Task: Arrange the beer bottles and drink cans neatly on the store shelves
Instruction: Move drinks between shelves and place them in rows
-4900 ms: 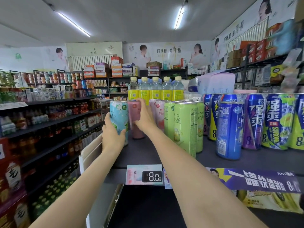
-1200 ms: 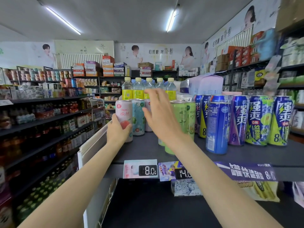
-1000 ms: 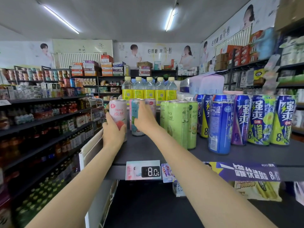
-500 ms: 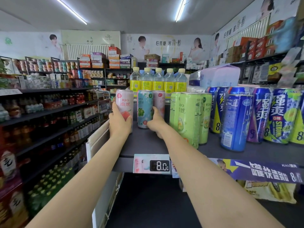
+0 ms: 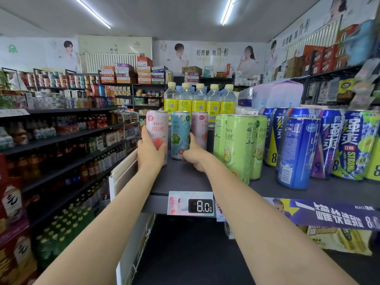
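On the dark shelf (image 5: 185,177) three slim cans stand side by side at the left end. My left hand (image 5: 151,151) grips the pink peach can (image 5: 156,126) at the shelf's left edge. The light blue can (image 5: 180,132) stands in the middle, upright. My right hand (image 5: 194,155) holds the base of the pale pink can (image 5: 200,128), thumb raised between it and the blue can; its fingers are hidden behind. Green cans (image 5: 234,145) stand just right of my right wrist.
Blue cans (image 5: 296,153) and blue-green cans (image 5: 357,145) fill the shelf's right side. Yellow-labelled bottles (image 5: 199,101) stand behind the slim cans. A price tag (image 5: 191,203) hangs on the shelf's front edge. An aisle with stocked shelves (image 5: 61,140) lies to the left.
My right hand came back from reaching over the cans and dropped to the pale pink can's base. The pink peach can in my left hand now lines up beside the blue can.
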`<state>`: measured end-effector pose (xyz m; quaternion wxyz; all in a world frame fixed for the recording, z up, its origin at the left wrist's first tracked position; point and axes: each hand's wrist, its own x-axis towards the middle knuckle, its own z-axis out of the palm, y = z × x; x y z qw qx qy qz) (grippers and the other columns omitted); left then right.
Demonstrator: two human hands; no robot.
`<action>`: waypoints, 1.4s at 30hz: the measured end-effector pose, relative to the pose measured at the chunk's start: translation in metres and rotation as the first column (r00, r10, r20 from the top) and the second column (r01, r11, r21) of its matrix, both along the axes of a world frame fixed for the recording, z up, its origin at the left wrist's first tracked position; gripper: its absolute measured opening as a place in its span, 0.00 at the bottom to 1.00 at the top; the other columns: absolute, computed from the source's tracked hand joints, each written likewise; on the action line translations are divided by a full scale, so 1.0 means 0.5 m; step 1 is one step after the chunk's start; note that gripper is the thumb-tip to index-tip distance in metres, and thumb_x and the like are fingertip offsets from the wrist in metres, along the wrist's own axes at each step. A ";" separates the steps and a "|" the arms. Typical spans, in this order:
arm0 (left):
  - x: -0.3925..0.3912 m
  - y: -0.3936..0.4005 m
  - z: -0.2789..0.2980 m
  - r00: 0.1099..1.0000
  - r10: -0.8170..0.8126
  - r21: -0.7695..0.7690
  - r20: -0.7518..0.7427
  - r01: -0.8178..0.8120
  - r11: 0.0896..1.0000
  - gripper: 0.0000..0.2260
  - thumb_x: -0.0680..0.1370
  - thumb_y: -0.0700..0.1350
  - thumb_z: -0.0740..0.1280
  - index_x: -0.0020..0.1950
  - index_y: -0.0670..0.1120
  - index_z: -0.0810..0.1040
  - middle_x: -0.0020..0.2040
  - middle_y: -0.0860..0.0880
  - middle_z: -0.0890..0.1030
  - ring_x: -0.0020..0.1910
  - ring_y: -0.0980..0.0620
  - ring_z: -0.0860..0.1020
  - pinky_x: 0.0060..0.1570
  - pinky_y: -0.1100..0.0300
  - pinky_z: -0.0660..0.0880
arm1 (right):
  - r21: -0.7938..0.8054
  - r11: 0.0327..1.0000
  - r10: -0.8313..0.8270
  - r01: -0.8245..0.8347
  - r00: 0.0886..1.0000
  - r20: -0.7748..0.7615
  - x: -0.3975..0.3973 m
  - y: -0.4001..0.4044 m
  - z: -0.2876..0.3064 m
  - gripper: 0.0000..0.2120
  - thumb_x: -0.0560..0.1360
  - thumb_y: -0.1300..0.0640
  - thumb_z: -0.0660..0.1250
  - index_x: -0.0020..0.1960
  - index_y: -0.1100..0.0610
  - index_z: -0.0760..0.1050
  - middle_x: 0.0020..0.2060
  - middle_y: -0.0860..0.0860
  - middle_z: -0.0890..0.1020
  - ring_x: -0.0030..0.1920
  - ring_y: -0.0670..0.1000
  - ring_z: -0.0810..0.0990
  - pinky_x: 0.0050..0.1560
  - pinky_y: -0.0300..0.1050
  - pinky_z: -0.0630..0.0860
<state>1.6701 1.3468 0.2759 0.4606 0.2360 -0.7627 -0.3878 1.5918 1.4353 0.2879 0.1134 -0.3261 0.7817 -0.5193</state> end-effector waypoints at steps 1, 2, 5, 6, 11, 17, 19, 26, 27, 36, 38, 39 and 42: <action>-0.001 -0.001 -0.001 1.000 -0.004 0.004 -0.001 0.004 1.000 0.31 0.77 0.39 0.65 0.76 0.45 0.53 0.67 0.39 0.67 0.65 0.41 0.68 0.62 0.46 0.66 | 0.008 1.000 -0.013 0.013 1.000 0.000 0.001 0.002 0.001 0.40 0.75 0.72 0.58 0.77 0.54 0.41 0.72 0.55 0.63 0.70 0.55 0.64 0.68 0.46 0.63; -0.001 0.000 -0.001 1.000 -0.007 0.009 -0.001 0.007 1.000 0.32 0.77 0.39 0.65 0.76 0.45 0.52 0.68 0.39 0.67 0.65 0.41 0.68 0.63 0.47 0.66 | 0.016 0.999 -0.031 0.031 1.000 -0.003 0.002 0.004 0.001 0.39 0.76 0.71 0.58 0.77 0.54 0.39 0.73 0.55 0.62 0.70 0.56 0.63 0.67 0.45 0.63; -0.001 -0.004 -0.003 0.999 -0.038 0.008 0.022 0.038 0.999 0.33 0.76 0.38 0.66 0.76 0.44 0.52 0.67 0.39 0.67 0.65 0.40 0.68 0.62 0.47 0.66 | 0.034 0.993 -0.112 0.115 0.991 -0.069 0.018 0.015 0.009 0.39 0.77 0.66 0.60 0.77 0.54 0.38 0.72 0.57 0.62 0.70 0.57 0.65 0.66 0.45 0.64; 0.000 -0.005 -0.003 0.998 -0.058 0.009 0.030 0.058 0.998 0.34 0.75 0.38 0.67 0.76 0.44 0.52 0.67 0.39 0.67 0.66 0.40 0.68 0.63 0.47 0.67 | 0.033 0.991 -0.127 0.132 0.985 -0.117 0.028 0.021 0.015 0.39 0.77 0.67 0.61 0.77 0.53 0.39 0.72 0.57 0.63 0.69 0.58 0.65 0.66 0.46 0.64; 0.009 0.011 -0.002 0.978 -0.206 -0.052 0.014 0.207 0.977 0.34 0.72 0.37 0.70 0.74 0.44 0.57 0.68 0.43 0.70 0.66 0.44 0.69 0.59 0.58 0.66 | 0.036 0.989 -0.103 0.144 0.841 -0.530 0.113 0.105 0.041 0.39 0.72 0.73 0.61 0.76 0.53 0.49 0.72 0.56 0.59 0.70 0.58 0.63 0.65 0.48 0.64; 0.003 0.008 -0.006 0.927 -0.370 0.033 0.062 0.368 0.929 0.38 0.72 0.35 0.71 0.75 0.49 0.54 0.68 0.45 0.70 0.66 0.46 0.70 0.65 0.51 0.67 | -0.077 0.980 -0.163 0.181 0.526 -0.835 0.148 0.251 0.078 0.25 0.73 0.75 0.57 0.67 0.58 0.67 0.72 0.54 0.59 0.73 0.52 0.58 0.70 0.43 0.59; -0.002 0.005 -0.014 0.916 -0.387 0.045 0.104 0.384 0.922 0.44 0.70 0.33 0.72 0.76 0.51 0.48 0.68 0.44 0.69 0.67 0.45 0.69 0.67 0.46 0.66 | -0.124 0.967 -0.218 0.221 0.470 -0.855 0.139 0.282 0.084 0.20 0.75 0.71 0.60 0.65 0.59 0.69 0.71 0.55 0.60 0.73 0.53 0.57 0.70 0.39 0.54; -0.017 -0.010 -0.024 0.905 -0.417 0.086 0.084 0.410 0.908 0.41 0.69 0.32 0.72 0.75 0.50 0.54 0.67 0.45 0.72 0.65 0.46 0.70 0.67 0.47 0.67 | 0.054 0.932 -0.156 0.359 0.531 -0.833 0.114 0.326 0.072 0.37 0.71 0.57 0.71 0.74 0.53 0.56 0.71 0.52 0.59 0.69 0.57 0.62 0.66 0.48 0.63; -0.019 -0.012 -0.024 0.910 -0.401 0.077 0.104 0.394 0.916 0.40 0.70 0.33 0.72 0.75 0.49 0.55 0.66 0.45 0.72 0.65 0.46 0.71 0.67 0.47 0.66 | 0.071 0.931 -0.146 0.357 0.544 -0.826 0.113 0.327 0.072 0.38 0.70 0.57 0.72 0.73 0.52 0.55 0.71 0.51 0.59 0.66 0.57 0.66 0.62 0.47 0.66; -0.032 -0.023 -0.026 0.942 -0.083 -0.125 0.326 0.130 0.984 0.40 0.72 0.46 0.73 0.77 0.50 0.51 0.69 0.39 0.69 0.66 0.40 0.69 0.65 0.47 0.67 | 0.063 0.979 -0.077 0.196 0.633 -0.770 0.120 0.310 0.098 0.34 0.66 0.58 0.76 0.66 0.53 0.62 0.65 0.49 0.66 0.56 0.45 0.68 0.52 0.38 0.63; -0.034 -0.028 -0.028 0.942 -0.079 -0.126 0.326 0.126 0.984 0.39 0.71 0.46 0.73 0.76 0.48 0.55 0.68 0.40 0.70 0.65 0.41 0.70 0.64 0.46 0.69 | 0.058 0.984 -0.061 0.167 0.631 -0.774 0.126 0.291 0.100 0.35 0.66 0.58 0.77 0.66 0.54 0.62 0.65 0.49 0.67 0.58 0.46 0.69 0.54 0.37 0.63; -0.033 -0.027 -0.027 0.945 -0.075 -0.123 0.317 0.119 0.985 0.38 0.71 0.45 0.73 0.75 0.47 0.56 0.68 0.41 0.71 0.65 0.41 0.71 0.63 0.46 0.69 | 0.057 0.987 -0.052 0.153 0.626 -0.778 0.129 0.279 0.101 0.35 0.66 0.58 0.77 0.66 0.54 0.62 0.65 0.49 0.67 0.59 0.46 0.69 0.54 0.37 0.62; -0.034 -0.026 -0.028 0.952 -0.070 -0.111 0.298 0.108 0.988 0.36 0.71 0.44 0.73 0.75 0.46 0.58 0.68 0.42 0.71 0.66 0.41 0.70 0.63 0.47 0.69 | 0.073 0.988 -0.024 0.139 0.595 -0.804 0.132 0.241 0.098 0.35 0.67 0.57 0.76 0.68 0.55 0.61 0.67 0.49 0.65 0.60 0.48 0.70 0.54 0.37 0.63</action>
